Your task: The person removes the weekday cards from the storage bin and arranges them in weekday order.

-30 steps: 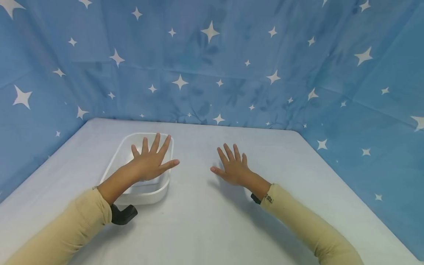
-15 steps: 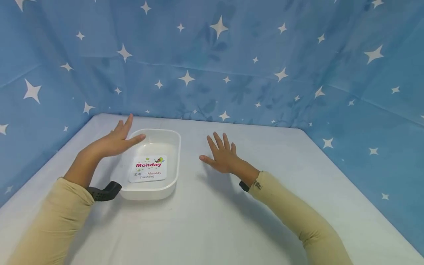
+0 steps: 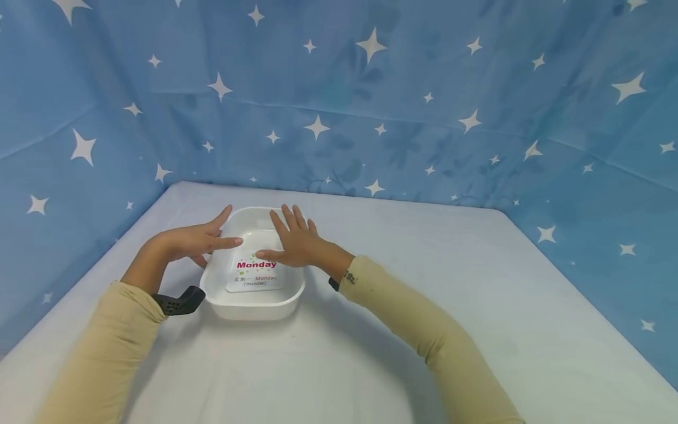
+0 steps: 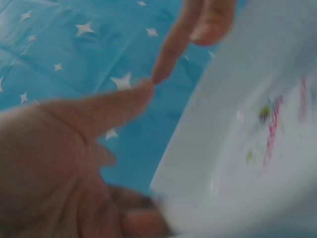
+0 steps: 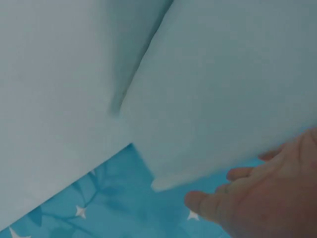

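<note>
A white plastic basin [image 3: 251,312] stands on the left part of the table. In it lies a white card [image 3: 255,287] printed "Monday" in red, with small coloured drawings around the word. At the basin's left rim is my left hand [image 3: 193,240], its fingers spread and its thumb pointing over the inside. In the left wrist view, some of its lower fingers are beside the basin wall [image 4: 181,173]; whether they touch it I cannot tell. My right hand [image 3: 302,242] is over the right rim with fingers straight, hiding part of the card. The right wrist view shows its fingers beside the basin's outer wall [image 5: 223,89].
A white cloth covers the table [image 3: 402,306]. Blue curtains [image 3: 339,88] with white stars hang behind it and at both sides. A black wrist mount [image 3: 182,301] sticks out from the left sleeve near the basin.
The left hand has moved from above the basin to its left rim, uncovering the card. The right hand has moved left over the basin's right rim. The head view has shifted slightly.
</note>
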{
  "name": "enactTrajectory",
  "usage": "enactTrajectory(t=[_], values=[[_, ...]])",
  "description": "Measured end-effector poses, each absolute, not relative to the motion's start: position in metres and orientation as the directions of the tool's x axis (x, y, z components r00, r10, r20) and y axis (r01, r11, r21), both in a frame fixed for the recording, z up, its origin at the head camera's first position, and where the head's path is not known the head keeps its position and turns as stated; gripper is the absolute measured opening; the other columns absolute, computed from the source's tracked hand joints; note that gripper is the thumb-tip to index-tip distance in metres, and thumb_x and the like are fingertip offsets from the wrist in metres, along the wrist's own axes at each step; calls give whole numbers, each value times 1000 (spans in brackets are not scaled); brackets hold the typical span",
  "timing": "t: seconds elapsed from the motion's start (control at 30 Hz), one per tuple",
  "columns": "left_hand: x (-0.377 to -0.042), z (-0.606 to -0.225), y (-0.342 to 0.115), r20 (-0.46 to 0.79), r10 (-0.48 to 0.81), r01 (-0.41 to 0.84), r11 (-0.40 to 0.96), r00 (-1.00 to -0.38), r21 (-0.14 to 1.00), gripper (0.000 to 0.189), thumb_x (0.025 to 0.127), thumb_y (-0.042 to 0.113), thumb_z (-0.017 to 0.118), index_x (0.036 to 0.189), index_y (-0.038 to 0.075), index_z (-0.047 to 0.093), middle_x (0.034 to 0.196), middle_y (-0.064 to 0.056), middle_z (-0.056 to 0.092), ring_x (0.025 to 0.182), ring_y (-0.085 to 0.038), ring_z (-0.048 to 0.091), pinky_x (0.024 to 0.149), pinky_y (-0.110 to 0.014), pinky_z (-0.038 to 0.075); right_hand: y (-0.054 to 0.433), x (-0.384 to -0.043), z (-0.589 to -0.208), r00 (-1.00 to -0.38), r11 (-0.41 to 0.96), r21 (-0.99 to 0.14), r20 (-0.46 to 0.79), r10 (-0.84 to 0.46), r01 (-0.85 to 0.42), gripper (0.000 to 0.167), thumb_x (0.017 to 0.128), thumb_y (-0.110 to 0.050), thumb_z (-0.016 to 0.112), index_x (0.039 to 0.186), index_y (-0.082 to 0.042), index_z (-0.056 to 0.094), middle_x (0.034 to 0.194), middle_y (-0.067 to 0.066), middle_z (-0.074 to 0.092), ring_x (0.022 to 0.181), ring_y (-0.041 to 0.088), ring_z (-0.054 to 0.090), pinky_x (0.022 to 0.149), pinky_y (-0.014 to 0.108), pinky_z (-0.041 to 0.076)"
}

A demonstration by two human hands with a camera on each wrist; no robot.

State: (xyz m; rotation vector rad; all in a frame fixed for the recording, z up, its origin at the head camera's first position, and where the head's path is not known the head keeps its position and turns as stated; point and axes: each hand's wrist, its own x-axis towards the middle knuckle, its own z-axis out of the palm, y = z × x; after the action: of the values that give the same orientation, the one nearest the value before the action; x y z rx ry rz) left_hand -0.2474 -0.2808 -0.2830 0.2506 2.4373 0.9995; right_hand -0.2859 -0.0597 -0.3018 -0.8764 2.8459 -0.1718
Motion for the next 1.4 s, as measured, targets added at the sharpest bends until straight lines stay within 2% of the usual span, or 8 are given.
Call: enactTrajectory(t=[0.1, 0.27, 0.43, 0.7, 0.9, 1.07, 1.27, 1.4], values=[[-248, -288, -280, -351, 353, 6, 713, -867, 701, 100, 90, 47, 50, 137, 17, -33, 146, -34, -12, 129, -57, 14, 88, -56, 46, -67, -286, -308, -786, 799, -137, -142, -601, -586, 94, 81, -70, 41, 147, -24, -7, 154, 4, -13, 141, 22, -15, 115, 48, 6], [-257, -308, -274, -212, 345, 119, 731, -914, 672, 95, 92, 48, 44, 140, 10, -28, 148, -27, -16, 134, -51, 5, 103, -62, 25, -70, -290, -314, -751, 763, -126, -135, -647, -634, 96, 80, -69, 44, 147, -23, -7, 155, 4, -8, 142, 20, -9, 115, 47, 10], [-260, -317, -273, -109, 306, 166, 744, -946, 648, 85, 95, 38, 42, 142, 6, -22, 149, -29, -9, 133, -52, 8, 105, -62, 20, -72, -296, -315, -729, 742, -147, -138, -670, -654, 104, 73, -74, 49, 148, -23, -3, 155, 2, 10, 142, 20, 13, 111, 50, 22], [-260, -323, -271, -133, 261, 107, 734, -956, 671, 78, 95, 27, 42, 144, 5, -14, 150, -26, -7, 135, -48, 2, 107, -63, 8, -73, -294, -320, -740, 773, -88, -238, -629, -629, 120, 60, -75, 62, 148, -24, -1, 152, 0, 22, 136, 18, 31, 110, 45, 24], [-253, -330, -276, -145, 228, 72, 733, -963, 676, 77, 94, 24, 43, 145, 6, -13, 150, -26, -6, 135, -49, 3, 106, -64, 9, -80, -287, -326, -737, 772, 31, -322, -594, -635, 117, 61, -74, 62, 148, -26, 0, 148, -2, 30, 132, 15, 37, 110, 41, 25], [-253, -329, -278, -136, 227, 74, 723, -964, 687, 78, 94, 27, 43, 145, 8, -13, 150, -25, -6, 136, -48, 3, 107, -63, 11, -82, -286, -323, -738, 765, 71, -334, -586, -640, 109, 64, -71, 63, 148, -27, 9, 141, -2, 39, 123, 15, 45, 107, 38, 30], [-256, -328, -278, -144, 219, 63, 726, -965, 684, 78, 95, 30, 42, 146, 10, -13, 151, -24, -5, 136, -47, 4, 107, -62, 11, -80, -289, -323, -725, 742, 52, -272, -633, -668, 106, 64, -70, 64, 147, -27, 15, 130, 0, 41, 112, 15, 45, 96, 32, 37], [-255, -327, -278, -154, 217, 58, 737, -964, 674, 77, 95, 30, 41, 145, 10, -14, 151, -24, -5, 136, -47, 4, 107, -63, 11, -78, -290, -324, -705, 724, -18, -216, -676, -689, 101, 65, -68, 65, 146, -26, 21, 134, 1, 38, 116, 16, 43, 99, 34, 37]])
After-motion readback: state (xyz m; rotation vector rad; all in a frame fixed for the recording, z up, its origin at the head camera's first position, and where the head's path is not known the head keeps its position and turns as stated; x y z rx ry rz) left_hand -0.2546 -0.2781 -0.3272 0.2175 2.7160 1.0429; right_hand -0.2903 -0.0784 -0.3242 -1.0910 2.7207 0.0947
